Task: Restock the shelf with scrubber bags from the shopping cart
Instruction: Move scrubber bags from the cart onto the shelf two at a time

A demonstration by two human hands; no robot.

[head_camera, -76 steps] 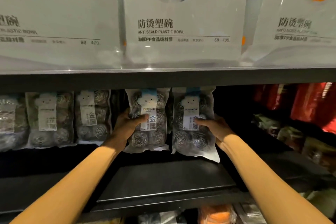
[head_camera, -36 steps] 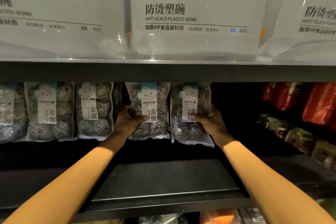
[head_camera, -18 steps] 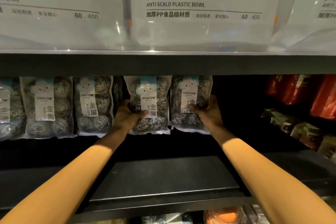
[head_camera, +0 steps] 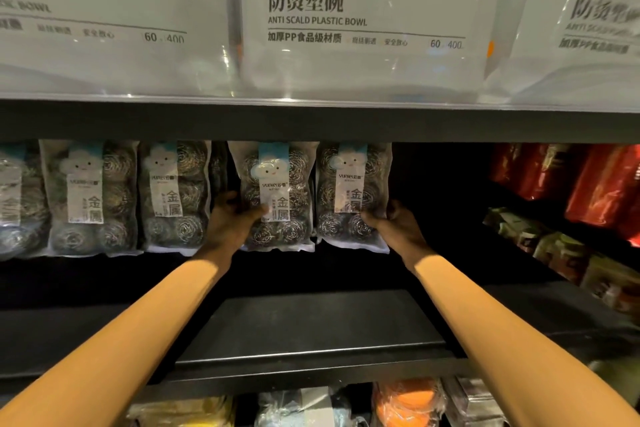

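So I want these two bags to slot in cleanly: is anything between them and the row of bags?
Nothing visible. The left hand holds one scrubber bag, the right hand the other bag, both level with the row of bags. Behind them is dark, and the shelf edge hides any hooks.

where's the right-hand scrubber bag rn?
Head view, right of centre: the right-hand scrubber bag is at the row's right end, just below the upper shelf, beside the neighbouring bag gripped by the left hand.

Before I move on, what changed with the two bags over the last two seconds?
The left hand and right hand pushed the left bag and right bag back into line with the other bags, which stayed put; the right bag straightened. Both hands still grip.
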